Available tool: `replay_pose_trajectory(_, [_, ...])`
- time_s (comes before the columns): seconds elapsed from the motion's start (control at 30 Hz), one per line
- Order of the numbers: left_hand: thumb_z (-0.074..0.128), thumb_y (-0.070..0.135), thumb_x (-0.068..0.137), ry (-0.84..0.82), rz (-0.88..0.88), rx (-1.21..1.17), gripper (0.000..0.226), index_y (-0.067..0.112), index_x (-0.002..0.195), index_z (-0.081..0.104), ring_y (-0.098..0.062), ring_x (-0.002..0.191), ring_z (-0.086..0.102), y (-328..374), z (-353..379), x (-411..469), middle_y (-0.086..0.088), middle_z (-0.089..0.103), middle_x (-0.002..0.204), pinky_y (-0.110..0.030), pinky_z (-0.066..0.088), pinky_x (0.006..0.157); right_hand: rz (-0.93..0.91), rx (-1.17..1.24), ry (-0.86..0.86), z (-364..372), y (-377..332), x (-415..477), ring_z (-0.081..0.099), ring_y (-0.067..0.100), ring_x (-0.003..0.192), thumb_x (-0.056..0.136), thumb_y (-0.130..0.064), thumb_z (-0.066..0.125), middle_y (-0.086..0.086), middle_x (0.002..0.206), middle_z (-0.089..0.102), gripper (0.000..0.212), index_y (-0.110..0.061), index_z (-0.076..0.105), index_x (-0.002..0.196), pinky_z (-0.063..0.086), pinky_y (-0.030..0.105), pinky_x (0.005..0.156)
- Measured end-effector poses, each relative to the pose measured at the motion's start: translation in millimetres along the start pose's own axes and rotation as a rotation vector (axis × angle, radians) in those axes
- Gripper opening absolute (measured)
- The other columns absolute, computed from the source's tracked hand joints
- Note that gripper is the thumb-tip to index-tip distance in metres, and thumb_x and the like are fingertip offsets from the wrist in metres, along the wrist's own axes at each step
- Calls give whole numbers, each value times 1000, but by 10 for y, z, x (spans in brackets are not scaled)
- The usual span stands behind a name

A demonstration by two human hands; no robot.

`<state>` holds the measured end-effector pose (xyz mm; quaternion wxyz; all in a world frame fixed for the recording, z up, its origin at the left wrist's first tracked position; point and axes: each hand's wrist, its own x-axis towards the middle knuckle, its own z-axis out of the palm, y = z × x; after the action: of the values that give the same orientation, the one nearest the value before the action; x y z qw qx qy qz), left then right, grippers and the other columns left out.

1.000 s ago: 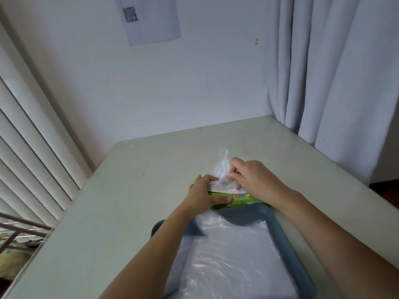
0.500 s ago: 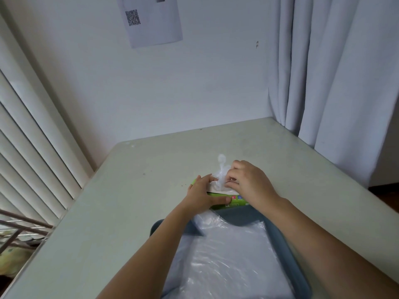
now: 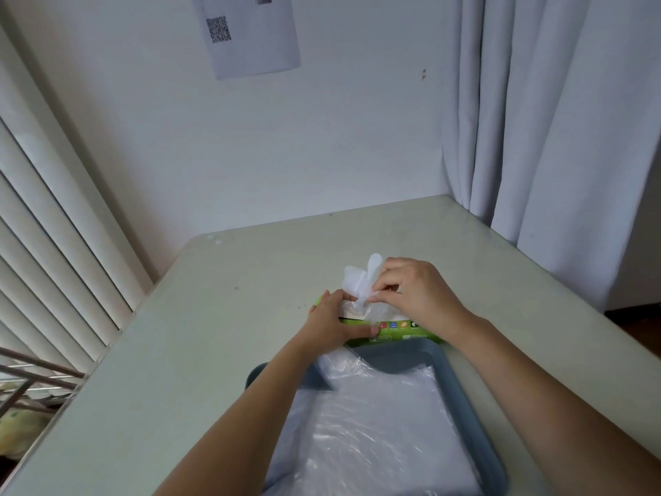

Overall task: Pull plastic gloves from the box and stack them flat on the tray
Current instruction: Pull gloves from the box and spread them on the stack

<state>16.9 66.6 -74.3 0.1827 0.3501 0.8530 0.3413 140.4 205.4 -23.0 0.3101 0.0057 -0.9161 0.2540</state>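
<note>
Pale green table (image 3: 214,334), set into a room corner. White wall beyond its far edge, grey curtain (image 3: 554,137) past the far right corner, slatted blinds (image 3: 53,227) along the left edge. Sheet of paper with a QR code (image 3: 250,34) was stuck on the wall.

Green glove box (image 3: 397,334) lay flat near the middle of the table, its long side running left to right, just behind the far rim of the blue-grey tray (image 3: 461,384). Whether box and rim touched could not be told. The tray sat toward the near edge of the table and ran out of view at the bottom.

Left hand (image 3: 331,329) gripped the box's left end, fingers over the top, thumb laid along the near face. Right hand (image 3: 415,295) was over the box's top opening, fingertips closed in a pinch on a clear plastic glove (image 3: 363,281). The glove stood bunched and upright out of the opening, its upper end splayed above the pinch, its lower end still in the box.

Stack of clear gloves (image 3: 375,424) lay flat in the tray and covered most of its floor. One far-left corner of the stack rode up over the far rim beneath the left wrist.
</note>
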Motion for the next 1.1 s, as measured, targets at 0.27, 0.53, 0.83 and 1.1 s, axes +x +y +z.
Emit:
replay_pose_trajectory(0.27, [81, 57, 62, 1, 22, -26, 67, 43, 113, 40, -25, 136, 33, -17, -2, 7, 5, 45, 133, -45, 34, 110, 104, 149, 54, -157, -49, 8, 55, 4, 65, 71, -11, 81, -10, 69, 60, 10, -13, 72, 66, 37, 9, 62])
replay_pose_trajectory(0.53, [79, 58, 65, 7, 13, 13, 59, 42, 104, 39, -27, 120, 46, 1, 3, 12, 0, 51, 122, -46, 39, 104, -158, -99, -82, -120, -297, 40, 38, 2, 72, 72, -21, 76, -11, 69, 63, 6, -17, 75, 68, 31, 3, 66])
replay_pose_trajectory(0.83, [79, 52, 69, 16, 23, 88, 66, 29, 121, 46, -23, 116, 48, -14, 23, 45, 2, 48, 118, -44, 39, 105, -60, -123, -96, -395, -455, 45, 48, 4, 70, 72, -19, 80, -14, 69, 62, 6, -18, 75, 68, 34, 11, 64])
replay_pose_trajectory(1.1, [84, 53, 58, 16, 2, 21, 81, 27, 126, 48, -23, 121, 47, 6, 3, 33, 2, 49, 125, -42, 39, 106, 48, 45, 18, -819, -819, 38, 58, 4, 68, 71, -17, 82, -11, 68, 62, 22, -27, 66, 61, 39, 10, 63])
